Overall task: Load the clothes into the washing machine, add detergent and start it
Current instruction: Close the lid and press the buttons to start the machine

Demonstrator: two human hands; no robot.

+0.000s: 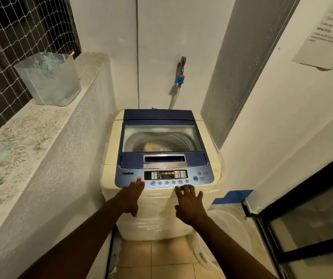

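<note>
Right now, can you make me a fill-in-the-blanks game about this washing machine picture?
1. The lid of the washing machine is ____.
2. Both hands, left and right, are at the machine's ____ edge, by the control panel.
3. The clear plastic tub stands on the ____ beside the machine.
4. The tape on the wall is ____.

Missing words: closed; front; ledge; blue

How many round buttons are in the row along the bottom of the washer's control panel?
6, in a line under the display: the first nearest the left hand, then four more, the last above the right hand. Fingers may hide others.
</note>
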